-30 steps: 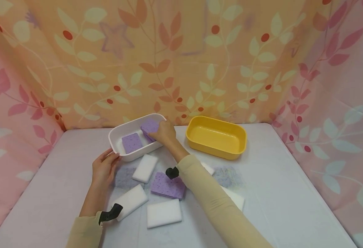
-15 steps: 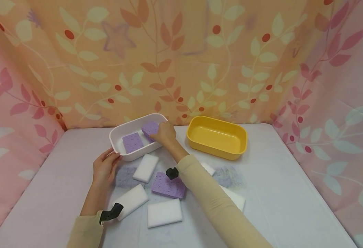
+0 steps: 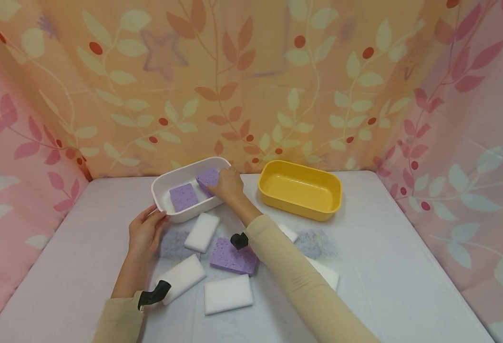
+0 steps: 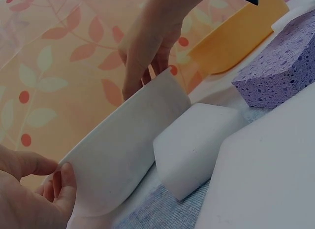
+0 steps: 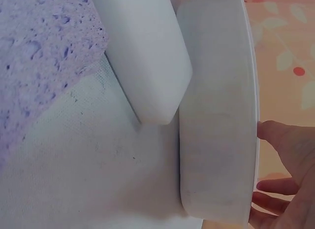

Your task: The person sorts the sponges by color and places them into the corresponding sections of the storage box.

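Observation:
My left hand (image 3: 146,231) pinches the rim of a white plastic tub (image 4: 115,155) at its near left corner, thumb and fingers on either side of the edge in the left wrist view. Reaching over the tub's right end, my right hand (image 3: 229,185) holds a purple sponge (image 3: 207,177) inside, which lies tilted. The tub's wall hides that sponge in both wrist views, where the right fingers dip behind the rim. A second purple sponge (image 3: 183,197) lies flat in the tub, left of the held one.
A yellow tub (image 3: 300,190) stands to the right. In front lie a third purple sponge (image 3: 232,257) and several white sponges, one (image 3: 201,232) close to the white tub and another (image 3: 228,295) nearer me. My right forearm partly covers two. A patterned curtain (image 3: 251,85) encloses the table.
Both hands stay almost where they were. The sponge in my right hand has settled very slightly inside the white tub; otherwise only the head view has shifted a little.

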Demonstrator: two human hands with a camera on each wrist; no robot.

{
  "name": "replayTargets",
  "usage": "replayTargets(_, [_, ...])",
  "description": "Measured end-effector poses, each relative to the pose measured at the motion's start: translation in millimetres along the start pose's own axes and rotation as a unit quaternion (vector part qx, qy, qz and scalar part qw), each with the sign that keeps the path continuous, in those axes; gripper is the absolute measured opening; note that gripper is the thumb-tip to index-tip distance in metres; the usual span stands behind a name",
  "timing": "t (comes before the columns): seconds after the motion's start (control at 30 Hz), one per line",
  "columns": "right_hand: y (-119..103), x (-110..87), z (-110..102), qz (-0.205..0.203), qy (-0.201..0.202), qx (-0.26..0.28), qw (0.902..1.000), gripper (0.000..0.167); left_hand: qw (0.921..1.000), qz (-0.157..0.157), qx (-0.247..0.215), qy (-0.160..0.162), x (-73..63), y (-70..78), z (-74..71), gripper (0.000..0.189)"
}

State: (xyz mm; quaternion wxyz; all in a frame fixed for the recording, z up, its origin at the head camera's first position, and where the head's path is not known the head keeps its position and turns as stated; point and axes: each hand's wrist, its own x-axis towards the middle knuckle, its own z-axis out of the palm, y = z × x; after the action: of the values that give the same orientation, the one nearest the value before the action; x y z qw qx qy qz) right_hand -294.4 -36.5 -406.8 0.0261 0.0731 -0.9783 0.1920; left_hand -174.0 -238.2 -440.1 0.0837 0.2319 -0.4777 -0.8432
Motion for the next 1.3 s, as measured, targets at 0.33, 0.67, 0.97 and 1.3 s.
replayTargets(0.33, [3.3, -3.9, -8.9, -0.019, 0.021, 0.014, 0.9995, 0.056, 1.0, 0.004, -0.003, -0.006, -1.3, -0.9, 1.1, 0.041])
replayTargets(0.67, [11.5, -15.4, -15.2, -0.048, 0.035, 0.07, 0.9958, 0.057, 0.9999, 0.003, 0.007, -0.009, 1.3, -1.8, -0.5, 0.045])
replayTargets(0.97, [17.1, -33.1, -20.4, -0.085, 0.035, 0.121, 0.9884, 0.056, 0.9998, -0.001, 0.018, -0.01, 0.3, -0.4, -0.4, 0.055])
replayTargets(1.3, [24.8, -53.2, -25.1, -0.105, 0.039, 0.155, 0.9815, 0.056, 0.9998, -0.001, 0.014, -0.01, -0.5, -2.2, -1.2, 0.045])
